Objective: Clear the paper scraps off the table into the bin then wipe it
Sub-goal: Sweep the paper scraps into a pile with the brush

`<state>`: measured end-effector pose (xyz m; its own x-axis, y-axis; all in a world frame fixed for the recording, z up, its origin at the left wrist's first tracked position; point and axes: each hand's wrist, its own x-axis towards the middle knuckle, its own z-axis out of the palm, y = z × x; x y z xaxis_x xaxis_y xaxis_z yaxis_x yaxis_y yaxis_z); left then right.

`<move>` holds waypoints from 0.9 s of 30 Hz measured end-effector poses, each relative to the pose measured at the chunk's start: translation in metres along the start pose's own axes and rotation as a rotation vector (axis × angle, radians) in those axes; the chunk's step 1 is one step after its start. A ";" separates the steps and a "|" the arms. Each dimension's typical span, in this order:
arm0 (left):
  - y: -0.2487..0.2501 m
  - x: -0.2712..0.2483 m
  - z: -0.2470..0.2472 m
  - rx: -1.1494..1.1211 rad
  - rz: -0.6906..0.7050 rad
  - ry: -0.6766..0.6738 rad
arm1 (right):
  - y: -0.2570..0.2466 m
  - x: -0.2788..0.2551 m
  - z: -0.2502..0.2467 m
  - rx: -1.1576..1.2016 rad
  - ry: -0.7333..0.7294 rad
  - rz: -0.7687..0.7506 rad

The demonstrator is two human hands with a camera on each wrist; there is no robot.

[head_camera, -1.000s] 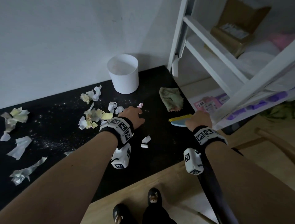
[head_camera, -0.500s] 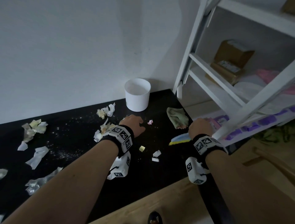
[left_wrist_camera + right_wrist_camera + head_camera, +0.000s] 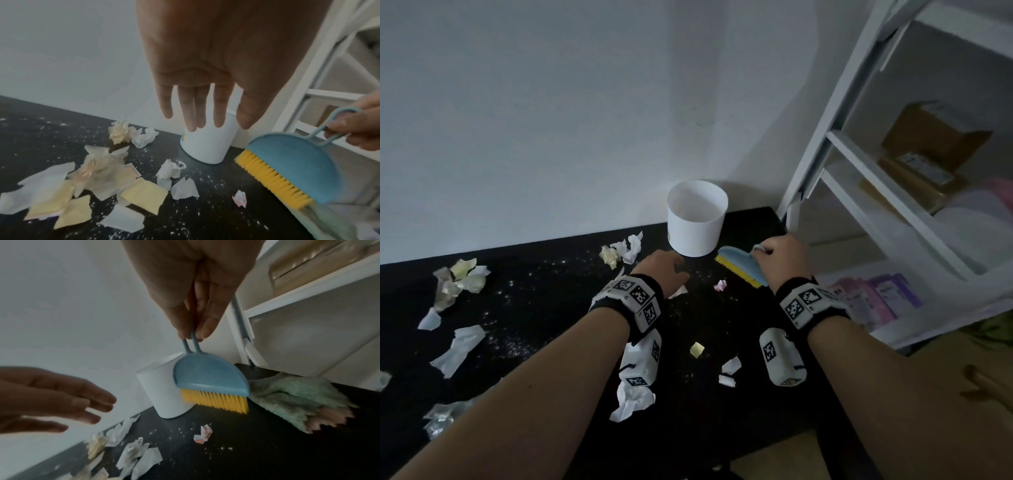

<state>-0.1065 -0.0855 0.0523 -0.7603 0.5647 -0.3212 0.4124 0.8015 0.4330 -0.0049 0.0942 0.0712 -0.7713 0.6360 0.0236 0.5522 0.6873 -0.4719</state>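
Note:
Torn white and yellow paper scraps [image 3: 460, 279] [image 3: 141, 194] [image 3: 133, 454] lie scattered over the black table [image 3: 544, 308]. A white bin [image 3: 697, 217] [image 3: 207, 142] [image 3: 164, 395] stands at the table's back edge by the wall. My right hand [image 3: 782, 257] [image 3: 195, 309] pinches the loop handle of a small blue brush with yellow bristles [image 3: 743, 269] [image 3: 287, 172] [image 3: 211, 384], held above the table just right of the bin. My left hand [image 3: 664, 270] [image 3: 197, 110] [image 3: 61, 405] hovers with straight fingers, empty, in front of the bin. A small pink scrap [image 3: 720, 285] [image 3: 203, 434] lies below the brush.
A green cloth [image 3: 298, 400] lies on the table right of the bin. White crumbs speckle the tabletop. A white shelf frame [image 3: 887, 178] stands at the right with brown boxes [image 3: 931, 144] on it. The table's front edge [image 3: 774, 442] borders a wooden floor.
My right hand has lifted the brush off the table and carried it up beside the bin. My left hand has moved forward toward the bin. The view has tilted upward.

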 end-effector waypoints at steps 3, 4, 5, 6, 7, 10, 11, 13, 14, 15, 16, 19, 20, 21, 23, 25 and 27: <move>0.000 0.019 -0.002 0.024 -0.042 0.029 | -0.004 0.027 0.008 -0.035 -0.083 -0.085; -0.001 0.023 -0.001 0.060 -0.052 0.045 | -0.003 0.034 0.011 -0.036 -0.104 -0.101; -0.003 0.026 0.000 0.101 -0.061 0.066 | -0.004 0.039 0.015 -0.046 -0.133 -0.113; -0.005 0.031 0.001 0.134 -0.073 0.078 | -0.005 0.044 0.020 -0.067 -0.177 -0.127; -0.007 0.034 0.002 0.159 -0.081 0.086 | -0.006 0.046 0.025 -0.098 -0.225 -0.139; -0.013 0.043 0.003 0.169 -0.124 0.071 | -0.005 0.051 0.037 -0.134 -0.330 -0.162; -0.013 0.046 0.003 0.160 -0.136 0.069 | -0.004 0.054 0.040 -0.130 -0.352 -0.162; -0.012 0.052 0.003 0.151 -0.148 0.074 | -0.001 0.058 0.046 -0.132 -0.428 -0.163; -0.011 0.054 0.003 0.149 -0.149 0.078 | -0.001 0.059 0.048 -0.146 -0.476 -0.170; -0.010 0.057 0.002 0.141 -0.153 0.084 | -0.001 0.061 0.050 -0.162 -0.508 -0.170; -0.009 0.059 0.003 0.132 -0.161 0.087 | -0.001 0.063 0.051 -0.175 -0.515 -0.171; -0.005 0.065 0.003 0.108 -0.179 0.114 | -0.001 0.073 0.042 -0.154 -0.454 -0.145; -0.004 0.066 0.003 0.098 -0.186 0.127 | 0.000 0.076 0.037 -0.151 -0.420 -0.131; -0.003 0.069 0.003 0.082 -0.196 0.140 | 0.002 0.081 0.031 -0.159 -0.388 -0.117; -0.002 0.072 0.002 0.038 -0.218 0.164 | 0.006 0.089 0.025 -0.189 -0.335 -0.093; 0.001 0.073 -0.001 0.008 -0.238 0.174 | 0.010 0.092 0.024 -0.197 -0.347 -0.105; 0.004 0.076 -0.002 -0.015 -0.246 0.175 | 0.009 0.091 0.030 -0.188 -0.465 -0.157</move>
<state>-0.1634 -0.0400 0.0315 -0.9120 0.3102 -0.2685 0.1984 0.9063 0.3731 -0.0790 0.1479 0.0425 -0.8847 0.3265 -0.3328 0.4329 0.8402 -0.3266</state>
